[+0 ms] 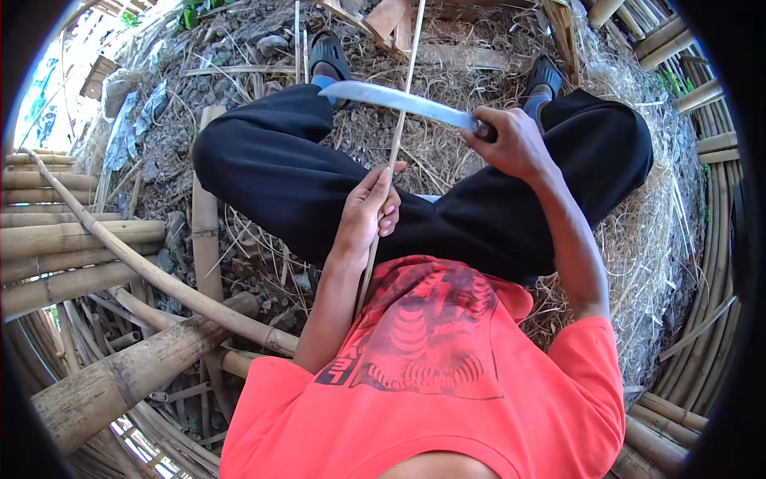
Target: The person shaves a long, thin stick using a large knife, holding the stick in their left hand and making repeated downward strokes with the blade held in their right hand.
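My left hand [372, 209] is closed around a long thin bamboo strip [408, 84], which runs from beside my waist up past the far edge of the view. In my right hand [511, 142] is the dark handle of a machete [399, 101]. Its broad, pale blade points left and crosses the strip above my left hand. Whether the blade touches the strip or only passes over it, I cannot tell. Both hands are over my lap, between my bent knees in black trousers [275, 164].
Bamboo poles [120, 383] lie at the left, one thin curved pole [152, 267] reaching close to my left elbow. Shavings [630, 263] cover the ground at right. Wooden pieces [388, 17] stand ahead between my feet. Long bamboo strips [710, 255] line the right edge.
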